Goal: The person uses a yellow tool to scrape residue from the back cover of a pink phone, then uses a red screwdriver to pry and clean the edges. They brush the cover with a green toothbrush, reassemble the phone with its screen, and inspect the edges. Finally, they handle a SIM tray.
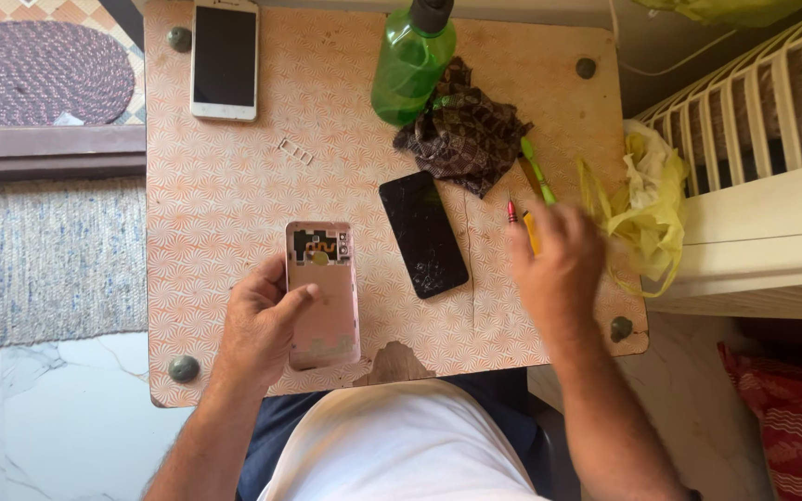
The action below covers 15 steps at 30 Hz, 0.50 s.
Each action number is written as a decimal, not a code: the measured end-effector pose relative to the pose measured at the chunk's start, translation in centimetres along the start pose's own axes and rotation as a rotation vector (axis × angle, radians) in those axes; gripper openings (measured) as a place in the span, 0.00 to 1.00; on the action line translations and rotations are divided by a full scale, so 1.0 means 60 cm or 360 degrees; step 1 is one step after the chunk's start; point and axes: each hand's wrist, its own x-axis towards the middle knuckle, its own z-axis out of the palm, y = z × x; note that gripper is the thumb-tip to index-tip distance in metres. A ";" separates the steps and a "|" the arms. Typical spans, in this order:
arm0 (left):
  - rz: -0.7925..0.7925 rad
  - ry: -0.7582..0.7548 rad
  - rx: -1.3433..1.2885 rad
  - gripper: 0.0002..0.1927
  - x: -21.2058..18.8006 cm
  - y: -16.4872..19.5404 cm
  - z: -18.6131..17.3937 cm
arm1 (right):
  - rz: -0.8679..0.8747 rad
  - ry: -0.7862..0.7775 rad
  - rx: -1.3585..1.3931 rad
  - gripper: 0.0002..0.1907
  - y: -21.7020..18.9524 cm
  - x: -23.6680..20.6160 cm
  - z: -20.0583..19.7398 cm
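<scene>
On the counter (234, 186): phone back cover (323, 295) left of cracked phone (422, 234); bottle (411, 63) behind (cloth (464, 134) beside it).

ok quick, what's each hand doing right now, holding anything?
Left hand: holding the pink phone shell on the table.
Right hand: over the tools, blurred; cannot tell if the fingers grip anything.

Two phones (225, 57) (422, 233), one bottle (410, 65), perhaps three tools (537, 170).

Pink phone back cover (324, 295) looks like matt, smooth metal; the black screen panel (423, 233) is glossy glass, cracked low down. Green bottle (412, 63) is translucent plastic, brown rag (464, 135) crumpled cloth, table (225, 186) worn patterned laminate.
</scene>
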 end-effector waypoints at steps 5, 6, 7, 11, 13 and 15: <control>0.0087 0.0091 0.0280 0.18 0.010 0.011 0.021 | -0.0005 -0.0350 0.0196 0.36 -0.111 0.001 0.014; 0.0119 0.0145 0.0444 0.18 0.008 0.015 0.027 | 0.0025 -0.0410 0.0141 0.38 -0.125 0.005 0.014; 0.0152 0.0200 0.0607 0.17 0.006 0.019 0.032 | 0.0054 -0.0469 0.0085 0.40 -0.135 0.010 0.013; 0.0171 0.0341 0.1010 0.16 -0.003 0.036 0.045 | 0.0111 -0.0643 0.0013 0.42 -0.155 0.034 0.004; 0.0212 0.0323 0.0919 0.17 -0.003 0.041 0.046 | 0.0109 -0.0684 0.0002 0.43 -0.162 0.040 0.001; 0.0224 0.0317 0.0874 0.17 0.001 0.040 0.044 | 0.0125 -0.0742 -0.0023 0.41 -0.168 0.042 0.003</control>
